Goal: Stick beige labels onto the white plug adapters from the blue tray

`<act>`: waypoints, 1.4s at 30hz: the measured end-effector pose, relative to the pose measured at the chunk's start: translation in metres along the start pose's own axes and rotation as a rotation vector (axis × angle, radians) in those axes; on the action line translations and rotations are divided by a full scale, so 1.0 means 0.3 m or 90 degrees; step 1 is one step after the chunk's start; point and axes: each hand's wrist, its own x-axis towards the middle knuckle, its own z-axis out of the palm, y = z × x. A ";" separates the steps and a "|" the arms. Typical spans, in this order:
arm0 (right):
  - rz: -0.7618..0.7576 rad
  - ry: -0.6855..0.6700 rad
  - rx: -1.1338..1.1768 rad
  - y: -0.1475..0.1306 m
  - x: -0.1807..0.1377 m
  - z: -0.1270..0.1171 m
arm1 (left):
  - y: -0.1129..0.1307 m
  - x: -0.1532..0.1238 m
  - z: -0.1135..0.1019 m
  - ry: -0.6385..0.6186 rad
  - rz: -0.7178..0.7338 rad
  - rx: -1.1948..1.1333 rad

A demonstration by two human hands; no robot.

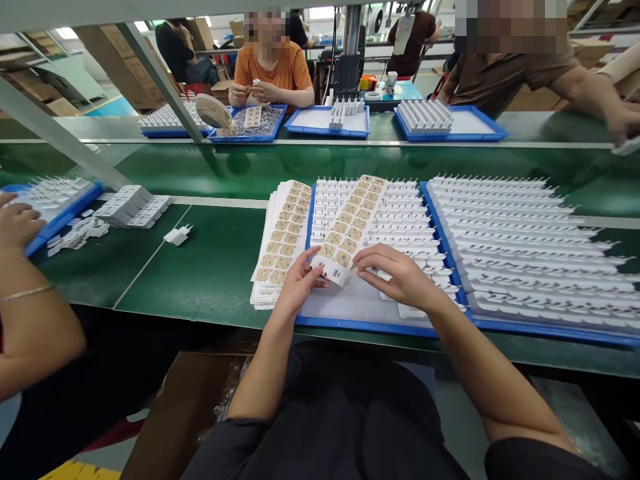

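Observation:
My left hand (303, 281) grips the lower end of a sticker sheet (356, 220), with the thumb on top. Rows of tan labels cover this white sheet, which slants up over a blue tray. My right hand (397, 275) is closed in a pinch at the sheet's lower right edge. Whether a loose label is between those fingertips cannot be made out. Under the sheet, the blue tray (370, 325) carries rows of white plug adapters (400, 212), prongs upward. To the left of it lies a stack of similar sticker sheets (283, 237).
At right another blue tray (555, 331) is packed with white plug adapters. One loose plug adapter (178, 234) lies on the green bench (215, 267) at left. A co-worker's arm (30, 300) reaches in beside white boxes (127, 205). People sit across the line behind more trays.

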 end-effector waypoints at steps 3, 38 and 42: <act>0.078 0.089 0.075 -0.015 -0.054 -0.058 | -0.011 -0.015 0.008 0.082 0.134 0.203; 0.333 0.367 0.227 -0.157 -0.449 -0.047 | -0.143 -0.100 0.332 -0.078 0.341 0.869; 0.352 0.408 0.248 -0.173 -0.442 -0.031 | -0.118 -0.100 0.312 -0.085 0.323 0.688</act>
